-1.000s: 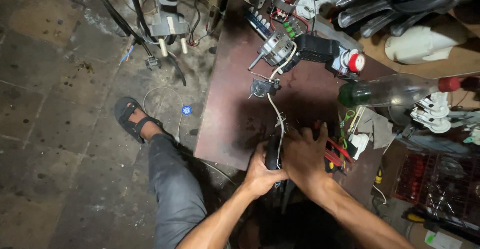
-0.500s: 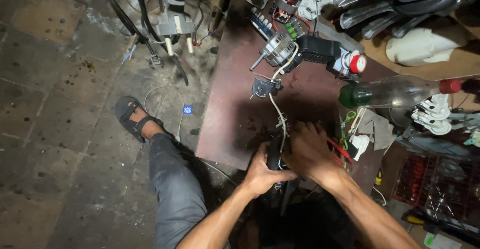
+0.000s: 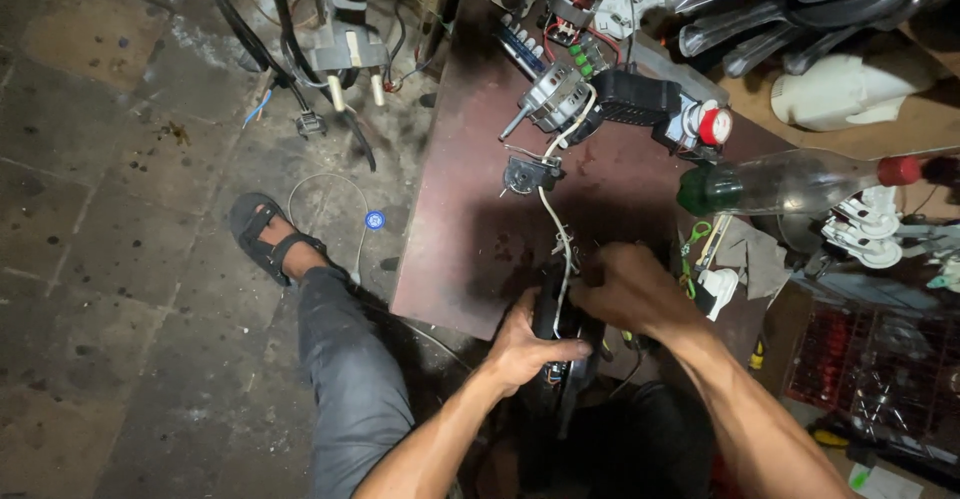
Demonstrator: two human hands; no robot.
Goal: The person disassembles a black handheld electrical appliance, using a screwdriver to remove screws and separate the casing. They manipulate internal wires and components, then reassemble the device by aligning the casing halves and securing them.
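1. A person is sitting at a low, reddish-brown metal work table [image 3: 470,229] and working on a small black motor housing [image 3: 548,321] at the table's near edge, right in front of their body.
2. The left hand [image 3: 520,351] is curling around the lower side of the housing, fingers closed on it from the left.
3. The right hand [image 3: 625,289] is lying over the housing's top right. A second ago it was spread higher and flatter; now it is bunching down toward the part. Whether its fingers are pinching anything cannot be told, as the hand's back is hiding them.
4. That shift suggests the work is moving from steadying the part to finer handling at its top.
5. A white cable [image 3: 556,229] is running in a limp curve from the housing up to a small black bracket [image 3: 528,174].
6. Beyond the bracket, a silvery ribbed motor [image 3: 552,97] with a thin shaft is lying just beside a black rectangular box [image 3: 640,99].
7. A clear plastic bottle [image 3: 790,181] with a red cap is lying on its side at the right.
8. The floor [image 3: 110,259] is looking like worn, stained stone slabs; a sandalled foot [image 3: 265,237] is resting on it to the left.
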